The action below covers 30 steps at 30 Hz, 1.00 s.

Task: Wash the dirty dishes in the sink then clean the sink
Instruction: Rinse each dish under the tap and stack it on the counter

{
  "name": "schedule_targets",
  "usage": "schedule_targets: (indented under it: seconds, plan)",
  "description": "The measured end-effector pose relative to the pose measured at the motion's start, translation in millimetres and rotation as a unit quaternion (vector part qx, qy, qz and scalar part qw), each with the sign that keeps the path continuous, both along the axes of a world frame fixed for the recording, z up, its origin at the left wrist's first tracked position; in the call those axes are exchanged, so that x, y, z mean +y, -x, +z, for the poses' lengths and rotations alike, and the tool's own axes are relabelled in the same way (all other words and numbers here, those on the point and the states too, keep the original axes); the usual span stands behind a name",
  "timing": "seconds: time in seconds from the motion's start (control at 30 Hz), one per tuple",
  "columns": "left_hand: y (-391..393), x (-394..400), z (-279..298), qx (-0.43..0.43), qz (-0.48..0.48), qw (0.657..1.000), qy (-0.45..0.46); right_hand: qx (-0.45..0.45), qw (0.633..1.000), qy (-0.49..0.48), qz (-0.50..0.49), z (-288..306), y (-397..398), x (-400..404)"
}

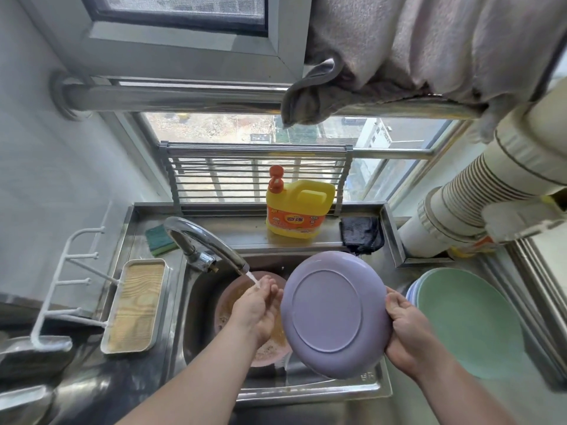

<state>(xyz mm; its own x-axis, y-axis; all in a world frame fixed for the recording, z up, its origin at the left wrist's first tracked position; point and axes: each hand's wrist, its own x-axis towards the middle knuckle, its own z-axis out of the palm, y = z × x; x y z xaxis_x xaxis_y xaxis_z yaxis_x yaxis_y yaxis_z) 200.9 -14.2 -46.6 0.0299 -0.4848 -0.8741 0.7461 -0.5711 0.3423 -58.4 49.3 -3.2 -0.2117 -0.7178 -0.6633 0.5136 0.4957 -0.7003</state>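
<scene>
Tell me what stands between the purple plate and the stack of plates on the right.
Nothing visible: the purple plate, gripped at its rim by the right hand, has open counter between it and the green plate topping the stack.

1. Daylight comes through a window [245, 130] behind the steel desk [306, 237].
2. White tiled wall [46, 179] on the left.
3. Grey towels [399, 50] hang from a rail [171, 98] overhead.
</scene>
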Motion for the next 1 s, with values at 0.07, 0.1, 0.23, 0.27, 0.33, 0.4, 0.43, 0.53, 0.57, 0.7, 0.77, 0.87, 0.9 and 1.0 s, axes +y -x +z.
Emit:
schedule_targets:
  seconds: [0.07, 0.1, 0.23, 0.27, 0.33, 0.4, 0.43, 0.53, 0.57, 0.7, 0.77, 0.87, 0.9, 1.0]
  plan:
    - [-3, 1, 0, -0.01, 0.009, 1.0, 0.01, -0.001, 1.0, 0.001, -0.002, 2, -2, 1]
    - [-4, 2, 1, -0.016, 0.007, 1.0, 0.01, 0.0, 1.0, 0.002, -0.002, 4, -3, 1]
    - [-12, 0, 7, -0.026, -0.03, 0.999, -0.01, 0.006, 1.0, 0.008, 0.007, 10, -11, 0]
    - [-14, -1, 10, -0.025, -0.042, 0.999, -0.011, 0.01, 1.0, 0.011, 0.011, 11, -13, 0]
    - [-15, -4, 16, -0.009, -0.055, 0.998, 0.002, 0.021, 0.999, 0.015, 0.02, 14, -19, -1]
    - [-13, -9, 23, 0.005, -0.055, 0.998, 0.015, 0.029, 0.999, 0.02, 0.03, 16, -24, -2]
    - [-11, -12, 26, 0.005, -0.052, 0.999, 0.016, 0.03, 0.999, 0.021, 0.033, 17, -25, -3]
    - [-7, -19, 32, 0.008, -0.053, 0.998, 0.023, 0.032, 0.998, 0.025, 0.041, 21, -29, -4]
    - [-5, -21, 33, 0.008, -0.054, 0.998, 0.03, 0.033, 0.998, 0.027, 0.044, 21, -30, -5]
    - [-3, -24, 35, 0.014, -0.071, 0.997, 0.041, 0.031, 0.998, 0.028, 0.052, 23, -34, -5]
    - [-5, -21, 36, 0.008, -0.088, 0.994, 0.062, 0.03, 0.998, 0.024, 0.051, 22, -40, -4]
    - [-7, -15, 36, -0.011, -0.092, 0.992, 0.085, 0.029, 0.999, 0.016, 0.043, 18, -51, 0]
    - [-7, -14, 35, -0.02, -0.087, 0.993, 0.079, 0.028, 0.999, 0.011, 0.039, 16, -54, 2]
    - [-9, -12, 29, -0.054, -0.085, 0.993, 0.055, 0.009, 1.0, -0.007, 0.027, 12, -63, 6]
